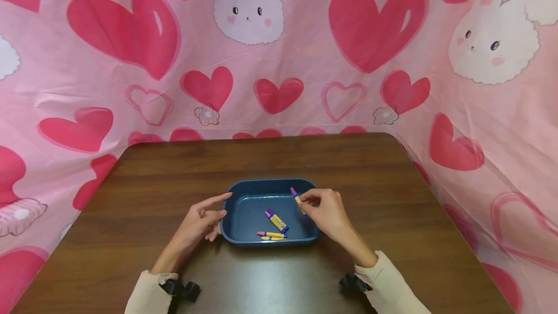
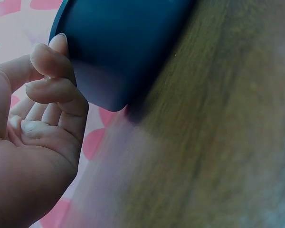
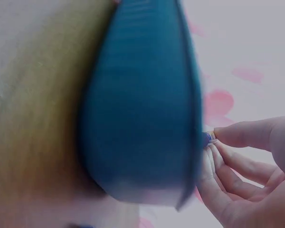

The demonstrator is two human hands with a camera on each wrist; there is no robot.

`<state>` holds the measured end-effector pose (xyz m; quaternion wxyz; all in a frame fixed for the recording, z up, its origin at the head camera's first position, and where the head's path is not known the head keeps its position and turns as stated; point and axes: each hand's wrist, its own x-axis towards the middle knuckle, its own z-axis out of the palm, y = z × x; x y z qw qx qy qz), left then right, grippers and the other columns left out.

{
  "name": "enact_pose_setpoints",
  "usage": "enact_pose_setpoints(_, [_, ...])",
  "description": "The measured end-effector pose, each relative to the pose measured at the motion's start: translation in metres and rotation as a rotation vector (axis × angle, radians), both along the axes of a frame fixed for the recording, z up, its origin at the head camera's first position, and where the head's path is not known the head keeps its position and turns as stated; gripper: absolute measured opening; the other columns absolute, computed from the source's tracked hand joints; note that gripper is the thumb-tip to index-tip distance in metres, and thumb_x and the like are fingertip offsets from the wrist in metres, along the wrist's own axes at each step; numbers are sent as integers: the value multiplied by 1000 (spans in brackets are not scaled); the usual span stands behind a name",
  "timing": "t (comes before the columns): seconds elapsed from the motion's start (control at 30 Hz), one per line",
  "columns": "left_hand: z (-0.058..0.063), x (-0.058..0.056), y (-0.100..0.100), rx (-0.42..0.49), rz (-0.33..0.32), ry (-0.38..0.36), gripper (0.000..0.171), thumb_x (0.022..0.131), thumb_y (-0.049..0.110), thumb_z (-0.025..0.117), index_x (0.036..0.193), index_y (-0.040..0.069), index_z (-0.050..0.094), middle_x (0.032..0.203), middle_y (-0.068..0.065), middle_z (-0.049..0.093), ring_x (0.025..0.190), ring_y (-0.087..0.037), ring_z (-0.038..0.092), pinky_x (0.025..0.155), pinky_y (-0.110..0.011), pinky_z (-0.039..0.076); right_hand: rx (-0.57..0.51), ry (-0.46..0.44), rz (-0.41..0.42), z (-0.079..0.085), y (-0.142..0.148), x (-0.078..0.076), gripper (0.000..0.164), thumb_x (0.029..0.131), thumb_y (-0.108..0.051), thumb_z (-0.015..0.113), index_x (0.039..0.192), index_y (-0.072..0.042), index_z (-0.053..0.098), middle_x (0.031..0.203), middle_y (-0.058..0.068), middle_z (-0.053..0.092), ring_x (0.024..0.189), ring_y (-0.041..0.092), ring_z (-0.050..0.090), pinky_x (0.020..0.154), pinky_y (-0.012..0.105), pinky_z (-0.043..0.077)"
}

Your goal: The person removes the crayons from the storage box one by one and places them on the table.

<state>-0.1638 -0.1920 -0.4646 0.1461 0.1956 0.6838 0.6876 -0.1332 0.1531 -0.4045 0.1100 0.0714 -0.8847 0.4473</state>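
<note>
A dark blue rectangular tray [image 1: 250,212] with rounded corners sits on the table. Above its right part, my right hand [image 1: 327,212] pinches a crayon [image 1: 294,192] with a yellow wrapper and a purple-pink tip; the right wrist view shows only the crayon's blue end [image 3: 207,138] between thumb and fingers. My left hand [image 1: 195,224] touches the tray's left rim with an extended index finger and the thumb near it. Inside the tray lie several more yellow-wrapped crayons [image 1: 276,222], slanted near the middle, with a pink-tipped crayon [image 1: 271,234] close to the front wall.
The brown wooden table [image 1: 261,159] reaches well past the tray on all sides. Pink cloth [image 1: 279,71] printed with hearts and rabbits hangs behind it and along both sides. Dark straps [image 1: 179,289] circle both wrists over pale sleeves.
</note>
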Motion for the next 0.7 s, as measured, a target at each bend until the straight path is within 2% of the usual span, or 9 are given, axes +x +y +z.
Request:
enact_pose_setpoints(0.13, [-1,-1,-1,0,-4,0,50,101,8,56,148,-1,42,56,-11,53,43,-17,49,42,-25,44,-36,6,-22,10,18,5,6,81,-8,82,85,-10,78,76,-2,73,68,11,67,65,26,56])
enact_pose_setpoints(0.3, [-1,-1,-2,-1,3,2,50,101,8,57,148,-1,42,56,-11,53,43,-16,49,42,-25,44,-97,-56,-77,16,44,6,10,83,-14,81,92,-8,79,85,4,75,74,13,70,70,25,55])
enact_pose_setpoints(0.5, [-2,-1,-2,-1,4,-1,50,101,8,57,148,0,43,56,-9,54,43,-16,50,42,-25,45,-297,-145,-104,9,72,6,25,86,-15,80,104,1,76,94,13,74,76,9,68,67,25,56])
enact_pose_setpoints(0.7, [-2,-1,-1,-5,11,-13,49,101,9,57,148,1,44,56,-9,55,43,-16,50,42,-25,45,-416,-236,-118,-8,89,4,29,86,-8,77,106,12,70,91,12,73,73,14,69,70,31,59])
